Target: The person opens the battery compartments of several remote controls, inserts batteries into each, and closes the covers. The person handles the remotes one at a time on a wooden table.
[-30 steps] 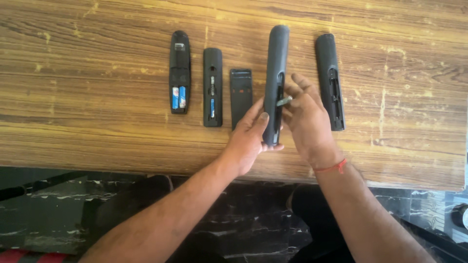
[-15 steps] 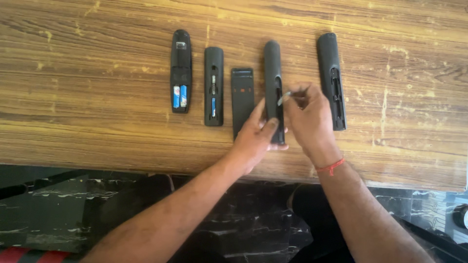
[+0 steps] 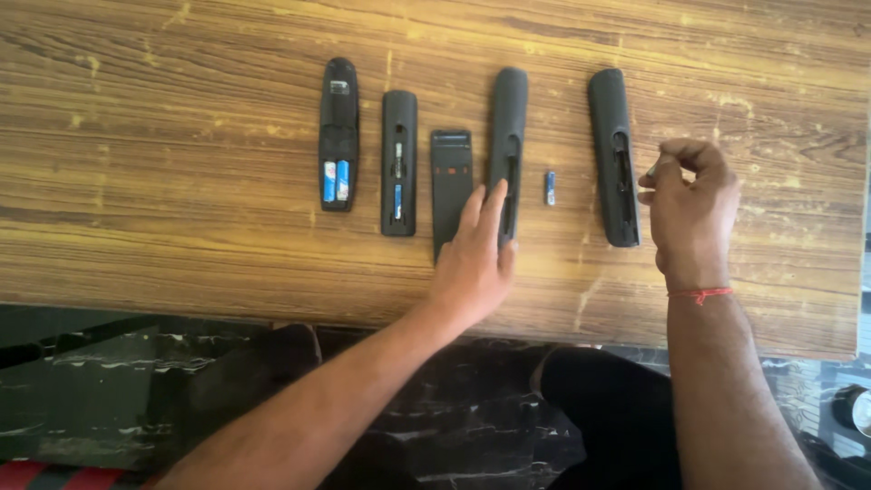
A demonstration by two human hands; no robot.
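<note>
Four black remotes lie back-up in a row on the wooden table [image 3: 181, 181], their battery bays open. My left hand [image 3: 474, 263] rests flat, its fingertips on the lower end of the third remote [image 3: 508, 118] and beside a loose black battery cover [image 3: 451, 172]. A small battery [image 3: 550, 188] lies on the wood just right of that remote. My right hand [image 3: 691, 213], with a red thread at the wrist, hovers with curled fingers next to the fourth remote [image 3: 612, 136]; nothing shows in its fingers. Two blue batteries sit in the first remote [image 3: 338, 109].
The second remote [image 3: 398, 118] shows bare springs and contacts in its bay. The table's near edge runs just below my hands, with a dark marble floor [image 3: 109, 399] under it. The table's right edge is near the frame's right side.
The third remote, held up in both hands before, now lies flat on the table. A battery now lies beside it. My right hand has moved right, to the fourth remote.
</note>
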